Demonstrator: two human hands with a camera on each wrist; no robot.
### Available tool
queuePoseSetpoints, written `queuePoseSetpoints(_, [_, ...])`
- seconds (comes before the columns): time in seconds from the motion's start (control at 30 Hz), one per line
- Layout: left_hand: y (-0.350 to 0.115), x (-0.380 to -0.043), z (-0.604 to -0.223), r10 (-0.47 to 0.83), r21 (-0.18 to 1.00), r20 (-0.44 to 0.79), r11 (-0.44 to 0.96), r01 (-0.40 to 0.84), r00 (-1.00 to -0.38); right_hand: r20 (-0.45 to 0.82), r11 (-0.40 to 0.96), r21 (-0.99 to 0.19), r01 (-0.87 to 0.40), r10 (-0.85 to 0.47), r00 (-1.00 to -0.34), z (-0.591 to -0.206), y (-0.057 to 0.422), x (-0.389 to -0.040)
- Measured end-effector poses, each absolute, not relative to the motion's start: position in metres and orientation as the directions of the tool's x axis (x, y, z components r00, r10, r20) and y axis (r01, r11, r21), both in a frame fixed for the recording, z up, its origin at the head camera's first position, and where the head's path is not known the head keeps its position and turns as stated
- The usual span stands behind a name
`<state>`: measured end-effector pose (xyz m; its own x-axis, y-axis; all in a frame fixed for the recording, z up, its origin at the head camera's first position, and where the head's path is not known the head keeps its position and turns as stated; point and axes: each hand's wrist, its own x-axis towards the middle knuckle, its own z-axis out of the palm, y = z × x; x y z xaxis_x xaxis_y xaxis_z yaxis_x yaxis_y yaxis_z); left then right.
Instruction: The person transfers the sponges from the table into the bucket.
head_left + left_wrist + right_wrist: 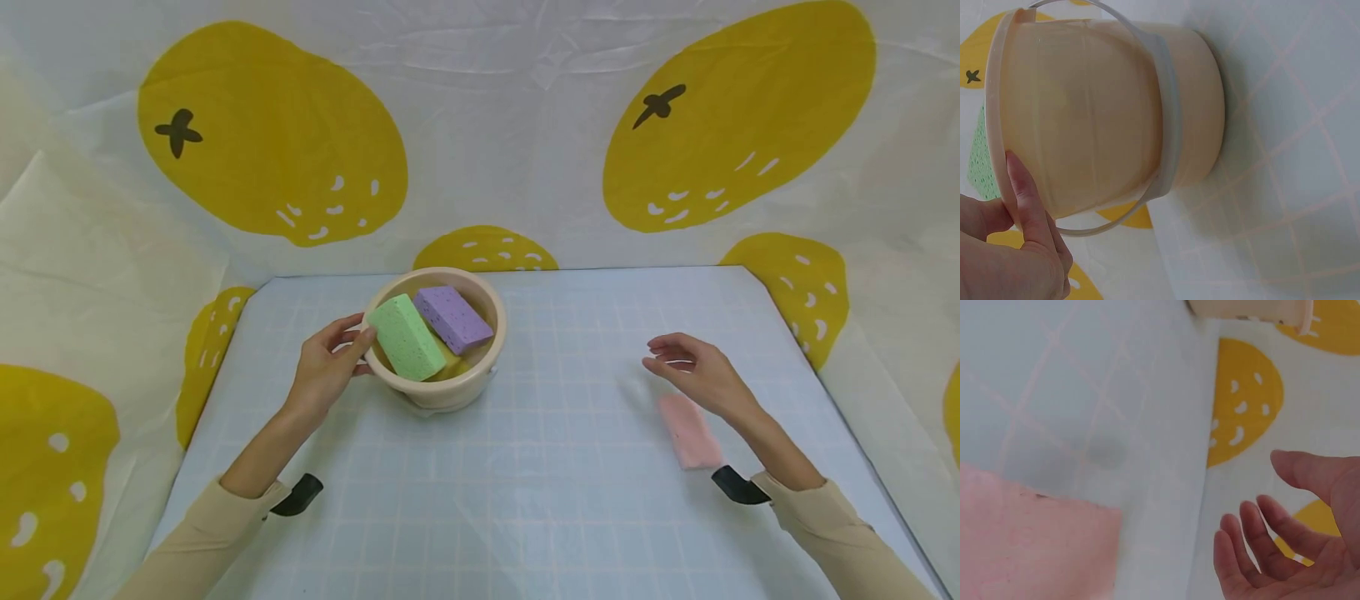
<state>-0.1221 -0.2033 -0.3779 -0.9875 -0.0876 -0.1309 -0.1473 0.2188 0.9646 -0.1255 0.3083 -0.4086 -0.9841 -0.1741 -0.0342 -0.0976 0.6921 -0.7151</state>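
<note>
A cream bucket (457,397) stands at the back of the table, left of centre. My left hand (330,360) pinches its rim at the left side, thumb on one side and fingers against the outer wall, as the left wrist view shows. Inside lie a green sponge (407,337), a purple sponge (454,320) and, partly hidden beneath them, something yellow (452,363). On the right, a pink sponge (690,433) rests flat on the table. Just above and beyond it hovers my right hand (701,375), fingers loosely bent, holding nothing.
The bucket's pale handle (1169,112) hangs down against its wall. A light blue checked cloth (555,500) covers the table. White fabric (502,150) with yellow fruit prints rises behind and at both sides.
</note>
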Motion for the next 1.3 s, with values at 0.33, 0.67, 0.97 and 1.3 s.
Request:
queuePoseSetpoints(0.33, [-0.203, -0.122, -0.378, -0.088, 0.961, -0.134, 0.23, -0.151, -0.987, -0.079, 0.712, -0.702, -0.031, -0.121, -0.99, -0.428, 0.335, -0.111])
queuePoseSetpoints(0.67, [-0.203, -0.122, -0.378, -0.087, 0.962, -0.134, 0.228, -0.151, -0.987, -0.189, 0.735, -0.674, 0.07, -0.08, -0.979, -0.444, 0.351, -0.098])
queuePoseSetpoints(0.97, [-0.204, -0.123, -0.379, -0.085, 0.964, -0.131, 0.221, -0.147, -0.988, -0.248, 0.747, -0.655, 0.114, -0.07, -0.966, -0.458, 0.357, -0.087])
queuePoseSetpoints(1.3, [-0.203, -0.123, -0.378, -0.085, 0.966, -0.127, 0.214, -0.143, -0.988, -0.266, 0.778, -0.617, 0.117, -0.066, -0.962, -0.465, 0.361, -0.082])
